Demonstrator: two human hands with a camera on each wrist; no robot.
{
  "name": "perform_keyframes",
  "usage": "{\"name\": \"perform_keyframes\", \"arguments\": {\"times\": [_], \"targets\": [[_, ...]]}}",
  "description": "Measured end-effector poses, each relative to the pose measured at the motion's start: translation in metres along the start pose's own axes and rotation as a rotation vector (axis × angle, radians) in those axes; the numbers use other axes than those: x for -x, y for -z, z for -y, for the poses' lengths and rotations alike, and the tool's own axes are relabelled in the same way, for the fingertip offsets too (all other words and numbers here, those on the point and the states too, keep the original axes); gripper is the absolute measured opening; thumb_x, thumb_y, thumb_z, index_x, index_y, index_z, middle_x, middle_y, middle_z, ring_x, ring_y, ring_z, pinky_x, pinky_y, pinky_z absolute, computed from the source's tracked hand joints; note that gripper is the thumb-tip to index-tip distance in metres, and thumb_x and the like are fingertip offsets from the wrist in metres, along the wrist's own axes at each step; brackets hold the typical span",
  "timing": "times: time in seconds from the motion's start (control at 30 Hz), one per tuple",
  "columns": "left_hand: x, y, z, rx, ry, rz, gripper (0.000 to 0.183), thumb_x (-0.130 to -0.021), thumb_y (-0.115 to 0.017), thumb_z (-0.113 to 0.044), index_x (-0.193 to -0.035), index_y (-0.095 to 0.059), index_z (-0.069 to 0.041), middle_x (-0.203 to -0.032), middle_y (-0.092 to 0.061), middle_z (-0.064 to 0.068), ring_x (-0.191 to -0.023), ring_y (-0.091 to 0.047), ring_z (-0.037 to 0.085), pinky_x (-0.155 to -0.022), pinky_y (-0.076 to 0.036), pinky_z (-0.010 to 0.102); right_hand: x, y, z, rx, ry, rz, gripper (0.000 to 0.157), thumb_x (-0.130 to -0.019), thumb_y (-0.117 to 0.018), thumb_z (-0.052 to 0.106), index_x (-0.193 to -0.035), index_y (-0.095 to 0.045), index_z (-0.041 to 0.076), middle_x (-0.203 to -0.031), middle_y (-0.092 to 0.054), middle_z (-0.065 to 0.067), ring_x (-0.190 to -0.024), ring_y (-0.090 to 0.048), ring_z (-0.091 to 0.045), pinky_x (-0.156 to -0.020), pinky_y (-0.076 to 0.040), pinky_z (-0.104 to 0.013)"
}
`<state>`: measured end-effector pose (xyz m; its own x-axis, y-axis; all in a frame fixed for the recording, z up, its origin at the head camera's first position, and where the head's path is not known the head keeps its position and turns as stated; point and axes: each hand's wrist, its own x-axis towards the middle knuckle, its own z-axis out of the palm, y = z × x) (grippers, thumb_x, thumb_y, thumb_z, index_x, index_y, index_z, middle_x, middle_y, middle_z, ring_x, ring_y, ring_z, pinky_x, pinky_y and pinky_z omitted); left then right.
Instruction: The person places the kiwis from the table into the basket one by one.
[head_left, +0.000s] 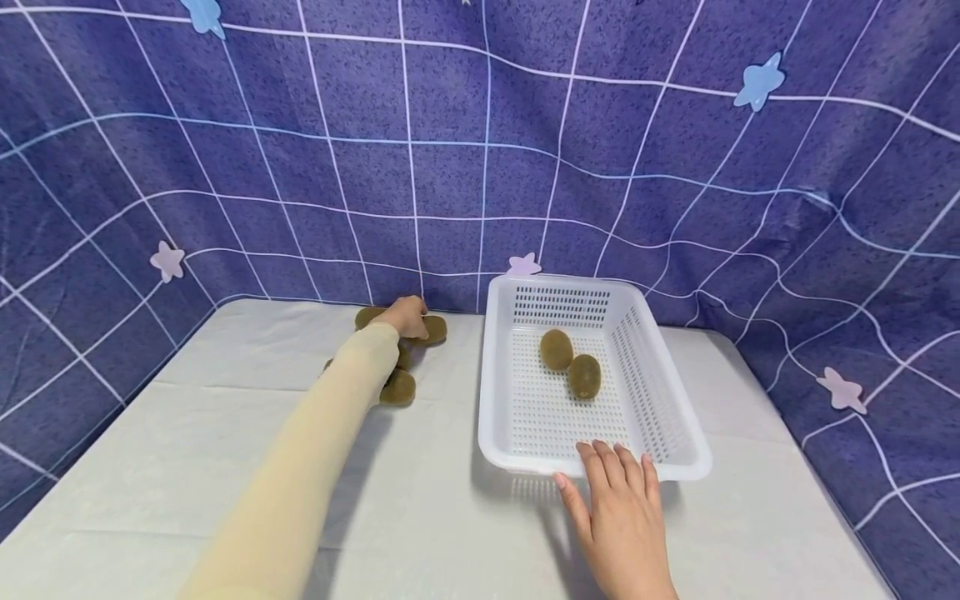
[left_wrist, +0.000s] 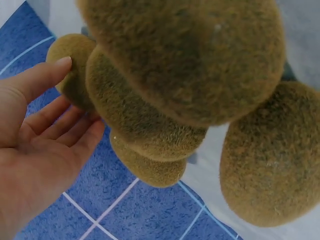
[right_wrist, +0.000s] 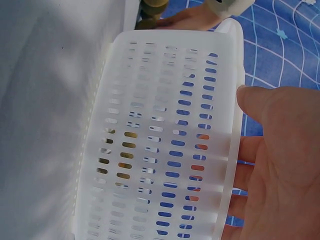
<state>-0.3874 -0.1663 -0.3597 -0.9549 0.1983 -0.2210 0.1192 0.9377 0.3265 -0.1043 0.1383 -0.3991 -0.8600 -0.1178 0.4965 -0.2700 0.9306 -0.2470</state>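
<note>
At the back of the table my left hand (head_left: 408, 317) reaches over a group of brown fuzzy kiwis. In the left wrist view its thumb and fingers pinch one kiwi (left_wrist: 79, 82) at the group's far end. A nearer kiwi (head_left: 397, 388) lies beside the left forearm, which hides part of the group. My right hand (head_left: 624, 521) grips the near rim of a white plastic basket (head_left: 491, 400), fingers inside the wall and thumb (right_wrist: 252, 100) outside. Within the basket lie two kiwis, one kiwi (head_left: 557, 350) close against the other kiwi (head_left: 584, 377).
A white cloth (head_left: 450, 517) covers the table. Behind it and at both sides hangs a blue curtain (head_left: 450, 183) with a grid of pale lines and stars. The basket stands right of the loose kiwis, its far end near the curtain.
</note>
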Motion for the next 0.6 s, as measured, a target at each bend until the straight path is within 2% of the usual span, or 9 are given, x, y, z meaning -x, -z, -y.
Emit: {"name": "perform_keyframes", "arguments": {"times": [0.23,0.6], "targets": [[-0.0060,-0.0077,0.0012,-0.092,-0.062,-0.053,0.043,-0.076,-0.071,-0.008,-0.113,-0.060,0.009,-0.113,-0.062,0.024,-0.108,-0.056,0.037,-0.096,-0.047,0.043,0.0003,0.0000,-0.0001,-0.003,0.005,0.001,0.049,-0.094,-0.057,0.044,-0.123,-0.059,0.004,-0.124,-0.059,-0.015,-0.122,-0.046,-0.039,-0.108,-0.023,-0.060],[-0.0058,-0.0079,-0.0043,-0.120,-0.081,-0.049,0.037,-0.077,-0.072,-0.005,-0.110,-0.061,0.009,-0.110,-0.063,0.023,-0.104,-0.058,0.036,-0.093,-0.049,0.042,0.0000,0.0006,-0.0003,-0.008,0.009,-0.005,0.049,-0.095,-0.056,0.044,-0.124,-0.059,0.003,-0.124,-0.059,-0.017,-0.122,-0.046,-0.040,-0.109,-0.022,-0.059]]}}
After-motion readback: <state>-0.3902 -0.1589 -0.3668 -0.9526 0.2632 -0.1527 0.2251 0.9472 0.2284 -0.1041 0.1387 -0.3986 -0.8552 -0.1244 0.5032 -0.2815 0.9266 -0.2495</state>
